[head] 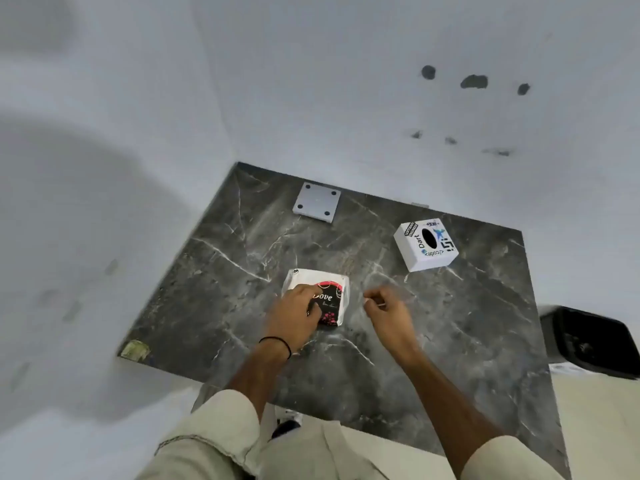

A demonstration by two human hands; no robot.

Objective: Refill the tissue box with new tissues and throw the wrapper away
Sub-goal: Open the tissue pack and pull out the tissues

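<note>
A wrapped tissue pack (332, 292), white with a black and pink label, lies on the dark marble table (242, 271) near its middle. My left hand (294, 315) rests on the pack's near left side, fingers curled over it. My right hand (386, 308) hovers just right of the pack, blurred, its fingers loosely curled with nothing seen in them. The white cube tissue box (426, 244), with stickers and a dark oval slot on top, stands at the table's far right, apart from both hands.
A grey square plate (317, 201) with four holes lies at the table's back edge. A black bin (588, 341) stands on the floor right of the table. White walls close in behind and to the left.
</note>
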